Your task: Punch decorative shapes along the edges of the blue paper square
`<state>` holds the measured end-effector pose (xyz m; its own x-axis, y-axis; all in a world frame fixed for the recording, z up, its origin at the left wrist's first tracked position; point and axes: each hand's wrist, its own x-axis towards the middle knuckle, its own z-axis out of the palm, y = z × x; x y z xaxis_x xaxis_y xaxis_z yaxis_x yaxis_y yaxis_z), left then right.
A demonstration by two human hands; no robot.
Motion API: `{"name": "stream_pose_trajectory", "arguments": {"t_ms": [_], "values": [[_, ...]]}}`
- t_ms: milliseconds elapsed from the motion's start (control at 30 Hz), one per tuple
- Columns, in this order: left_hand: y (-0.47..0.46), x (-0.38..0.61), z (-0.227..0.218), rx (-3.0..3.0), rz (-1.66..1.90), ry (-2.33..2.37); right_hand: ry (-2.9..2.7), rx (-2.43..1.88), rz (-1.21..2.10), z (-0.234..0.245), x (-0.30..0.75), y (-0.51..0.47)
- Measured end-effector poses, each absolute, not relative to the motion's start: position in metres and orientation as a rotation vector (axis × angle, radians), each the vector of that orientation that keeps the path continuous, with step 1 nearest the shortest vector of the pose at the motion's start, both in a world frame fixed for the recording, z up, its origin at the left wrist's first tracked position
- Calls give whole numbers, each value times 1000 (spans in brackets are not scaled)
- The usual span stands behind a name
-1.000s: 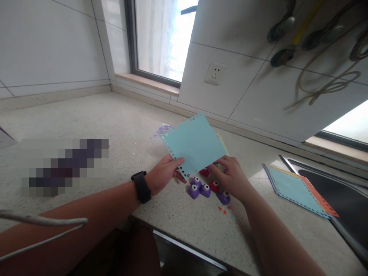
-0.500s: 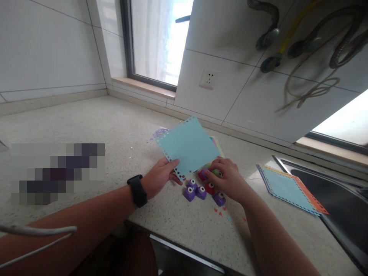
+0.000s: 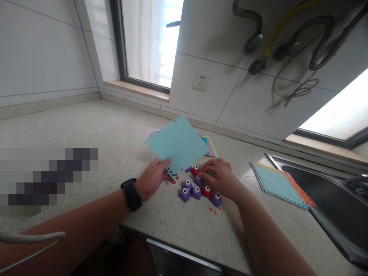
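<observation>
My left hand (image 3: 153, 174) pinches the lower corner of a light blue paper sheet (image 3: 178, 145), thumb on top. Small shaped holes run along the sheet's left and lower edges. My right hand (image 3: 220, 176) is bent over a cluster of small craft punches on the counter, its fingertips closed at a purple craft punch (image 3: 198, 181). A red punch (image 3: 195, 170) stands just beyond it, and a green one is mostly hidden under the hand. Nearer to me are several purple punches (image 3: 184, 194) and another red punch (image 3: 206, 191).
Coloured sheets (image 3: 211, 147) lie behind the held paper. A stack of punched sheets (image 3: 281, 186) rests at the edge of the sink (image 3: 339, 214) on the right. Orange paper bits (image 3: 215, 212) are scattered on the counter (image 3: 172, 226). A socket (image 3: 201, 81) and hoses are on the wall.
The view has shifted, so everything sits further left. My right fingers have moved slightly off the red punch, which now shows its top. The blue sheet stays in my left hand.
</observation>
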<state>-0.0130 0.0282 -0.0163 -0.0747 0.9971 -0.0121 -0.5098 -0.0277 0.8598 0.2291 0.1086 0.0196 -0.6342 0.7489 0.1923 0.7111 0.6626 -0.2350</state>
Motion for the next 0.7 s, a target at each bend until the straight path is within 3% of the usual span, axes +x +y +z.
{"name": "stream_pose_trajectory", "arguments": {"t_ms": [233, 533, 700], "values": [[28, -14, -19, 777, 1478, 857, -2253, -1454, 67, 11, 250, 136], [29, -13, -19, 926, 1450, 926, -2422, -1515, -51, 6, 237, 125], [31, -15, -27, 1035, 1423, 959, -2280, -1496, 101, 7, 236, 128]]}}
